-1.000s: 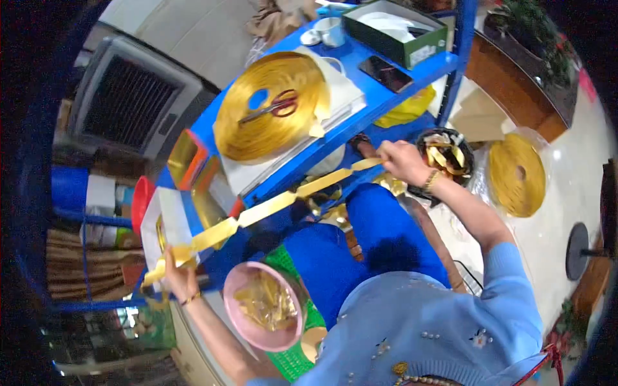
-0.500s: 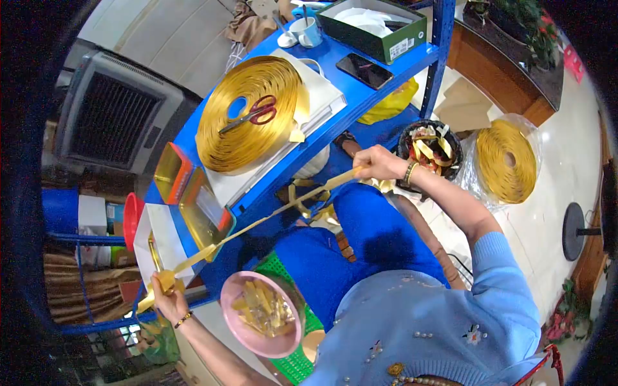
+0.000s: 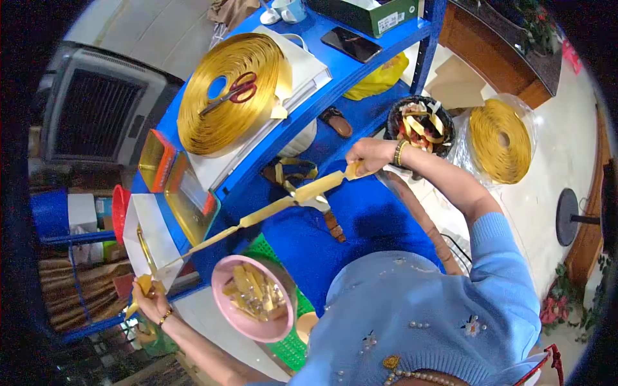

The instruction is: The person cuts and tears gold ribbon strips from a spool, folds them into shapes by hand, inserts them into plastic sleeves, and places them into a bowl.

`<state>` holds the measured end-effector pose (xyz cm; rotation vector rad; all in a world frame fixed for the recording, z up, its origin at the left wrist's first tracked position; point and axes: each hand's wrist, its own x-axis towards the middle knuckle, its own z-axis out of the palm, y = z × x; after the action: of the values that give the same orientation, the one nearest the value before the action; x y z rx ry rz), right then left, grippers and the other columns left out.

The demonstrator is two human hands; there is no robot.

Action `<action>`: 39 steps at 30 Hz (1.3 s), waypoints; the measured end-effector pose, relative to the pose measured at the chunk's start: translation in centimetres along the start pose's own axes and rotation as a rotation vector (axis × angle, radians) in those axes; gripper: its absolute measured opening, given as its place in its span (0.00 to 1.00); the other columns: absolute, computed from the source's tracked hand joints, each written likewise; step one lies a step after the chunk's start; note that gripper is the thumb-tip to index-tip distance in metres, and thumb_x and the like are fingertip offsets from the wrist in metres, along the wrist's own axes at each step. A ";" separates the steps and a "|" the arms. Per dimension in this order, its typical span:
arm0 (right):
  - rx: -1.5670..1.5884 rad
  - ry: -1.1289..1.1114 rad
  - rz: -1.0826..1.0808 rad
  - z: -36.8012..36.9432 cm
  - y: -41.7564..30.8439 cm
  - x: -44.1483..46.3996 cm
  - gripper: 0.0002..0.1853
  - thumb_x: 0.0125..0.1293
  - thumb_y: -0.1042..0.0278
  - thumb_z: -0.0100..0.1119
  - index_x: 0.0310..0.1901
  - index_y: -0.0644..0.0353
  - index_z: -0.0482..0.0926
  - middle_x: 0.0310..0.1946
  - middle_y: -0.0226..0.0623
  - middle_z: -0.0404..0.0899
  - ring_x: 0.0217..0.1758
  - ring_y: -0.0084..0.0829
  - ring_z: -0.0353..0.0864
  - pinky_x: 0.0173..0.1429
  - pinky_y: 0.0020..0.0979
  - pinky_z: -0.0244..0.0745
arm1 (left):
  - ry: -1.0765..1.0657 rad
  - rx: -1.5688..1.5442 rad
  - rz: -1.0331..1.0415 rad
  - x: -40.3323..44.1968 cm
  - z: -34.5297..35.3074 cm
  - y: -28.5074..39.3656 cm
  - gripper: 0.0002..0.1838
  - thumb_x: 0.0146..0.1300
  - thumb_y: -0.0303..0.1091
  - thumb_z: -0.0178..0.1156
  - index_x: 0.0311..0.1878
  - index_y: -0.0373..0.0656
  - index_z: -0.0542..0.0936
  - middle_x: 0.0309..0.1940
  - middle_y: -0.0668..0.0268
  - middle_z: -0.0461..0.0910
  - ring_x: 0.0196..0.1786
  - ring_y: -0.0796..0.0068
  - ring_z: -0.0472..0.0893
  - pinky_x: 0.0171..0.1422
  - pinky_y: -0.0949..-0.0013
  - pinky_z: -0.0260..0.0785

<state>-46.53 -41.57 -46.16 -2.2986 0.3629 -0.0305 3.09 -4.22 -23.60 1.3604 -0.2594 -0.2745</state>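
Note:
A long gold ribbon strip [image 3: 267,211], folded or notched at intervals, stretches slantwise between my two hands above my lap. My right hand [image 3: 374,156] pinches its upper end near my knee. Down at the left, my left hand [image 3: 150,301] has its fingers closed on the gold ribbon near a white box lid with a gold piece [image 3: 145,249]. A large gold ribbon coil [image 3: 257,96] lies on a white box on the blue table, and red-handled scissors [image 3: 239,90] rest on the coil. Below the strip sits a pink basin [image 3: 226,309] holding gold pieces in clear wrapping.
On the blue table [image 3: 367,72] are a phone [image 3: 351,44], a green box [image 3: 380,18], a cup [image 3: 293,11] and gold trays [image 3: 187,199]. A bin of scraps [image 3: 420,128] and another wrapped gold coil [image 3: 501,141] stand on the floor at right.
The view has shifted, so table items sit higher and further left. The strip now shows its wider, flat side near my right hand. Both hands still hold it.

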 end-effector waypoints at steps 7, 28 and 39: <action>0.484 -0.016 0.160 -2.0 -0.3 -1.1 0.07 0.52 0.71 0.64 0.31 0.63 0.77 0.24 0.28 0.78 0.28 0.19 0.74 0.31 0.25 0.69 | -0.045 0.091 -0.042 2.9 -5.3 -3.1 0.11 0.64 0.40 0.53 0.39 0.42 0.76 0.28 0.66 0.78 0.28 0.73 0.76 0.30 0.73 0.68; 0.531 -0.008 0.085 -3.7 -3.4 -0.7 0.07 0.56 0.70 0.61 0.28 0.60 0.73 0.21 0.21 0.71 0.26 0.14 0.67 0.27 0.23 0.64 | -0.142 0.229 -0.159 -4.8 8.5 -7.7 0.15 0.59 0.37 0.60 0.46 0.39 0.78 0.33 0.66 0.79 0.33 0.74 0.79 0.33 0.70 0.73; 0.140 0.302 -0.208 0.3 -10.2 1.3 0.16 0.49 0.67 0.62 0.41 0.60 0.77 0.30 0.40 0.78 0.32 0.32 0.78 0.37 0.30 0.72 | -0.499 0.091 -0.237 -14.7 16.8 -9.0 0.10 0.62 0.35 0.57 0.42 0.39 0.77 0.31 0.64 0.79 0.34 0.74 0.79 0.38 0.69 0.72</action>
<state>-42.71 -35.08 -39.12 -2.1845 0.2628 -0.4966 -16.83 -16.36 -29.56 1.3986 -0.5311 -0.8119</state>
